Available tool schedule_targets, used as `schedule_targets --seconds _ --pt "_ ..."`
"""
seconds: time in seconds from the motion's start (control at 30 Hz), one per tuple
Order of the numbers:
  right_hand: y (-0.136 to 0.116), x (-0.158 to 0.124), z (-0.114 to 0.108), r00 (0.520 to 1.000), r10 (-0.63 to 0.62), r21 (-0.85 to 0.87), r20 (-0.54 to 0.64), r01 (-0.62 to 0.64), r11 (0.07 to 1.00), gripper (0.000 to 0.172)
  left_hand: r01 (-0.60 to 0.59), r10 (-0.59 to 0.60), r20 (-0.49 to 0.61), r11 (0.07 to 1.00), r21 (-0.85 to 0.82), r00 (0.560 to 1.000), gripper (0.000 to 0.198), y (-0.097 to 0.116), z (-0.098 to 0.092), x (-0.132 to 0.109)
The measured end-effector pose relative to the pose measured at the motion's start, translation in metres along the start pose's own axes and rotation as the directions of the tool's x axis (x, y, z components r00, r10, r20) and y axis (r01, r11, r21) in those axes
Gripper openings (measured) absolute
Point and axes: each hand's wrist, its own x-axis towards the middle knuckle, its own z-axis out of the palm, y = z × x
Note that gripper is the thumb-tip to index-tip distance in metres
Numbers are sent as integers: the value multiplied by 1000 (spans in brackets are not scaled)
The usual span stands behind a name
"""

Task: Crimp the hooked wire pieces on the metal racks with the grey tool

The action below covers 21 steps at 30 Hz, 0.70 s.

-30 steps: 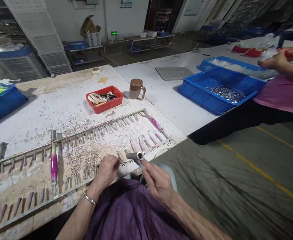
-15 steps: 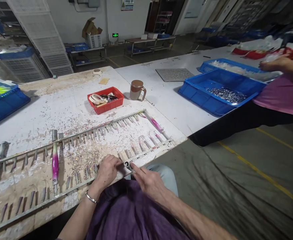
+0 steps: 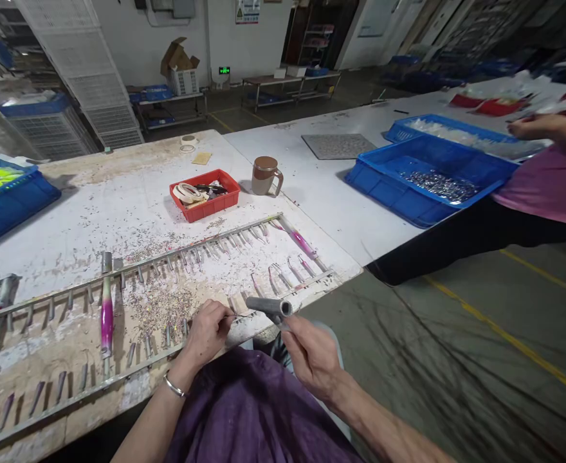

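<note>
My left hand (image 3: 209, 331), wearing a silver bangle, rests at the near rail of a long metal rack (image 3: 186, 247). Its thumb and finger pinch a thin wire (image 3: 242, 315) at the rail. In my right hand (image 3: 312, 350) is a hammer-like tool (image 3: 268, 305) with a grey hollow pipe for a head, raised just above the rail; the fist hides most of its handle. Short pegs with bent wire hooks line both rails of the rack. A magenta and white crossbar (image 3: 106, 315) joins the rails left of my hands, another crossbar (image 3: 302, 241) at the right end.
Small paint flakes (image 3: 162, 312) litter the worktable. Beyond the rack stand a red tray (image 3: 206, 207) of tape rolls and a brown mug (image 3: 264, 175). Blue bins (image 3: 384, 186) sit at the right, beside a person in pink (image 3: 548, 186). Another blue bin (image 3: 13, 199) is at left.
My right hand has risen and moved right, lifting the pipe-headed tool from the table edge; its head now lies sideways. The left hand stays nearly in place.
</note>
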Motion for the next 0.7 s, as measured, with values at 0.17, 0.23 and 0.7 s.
schedule_targets --seconds 0.17,0.23,0.7 --pt "3 2 2 993 6 -48 121 0 999 42 -5 5 1 1000 -17 1000 20 1 -1 1" --pt "2 3 1 998 26 -22 66 -24 999 46 -4 4 11 1000 -17 1000 20 0 -2 1" --pt "2 -6 13 995 -30 -141 96 44 989 46 -42 42 -10 999 16 999 20 -1 -1 0"
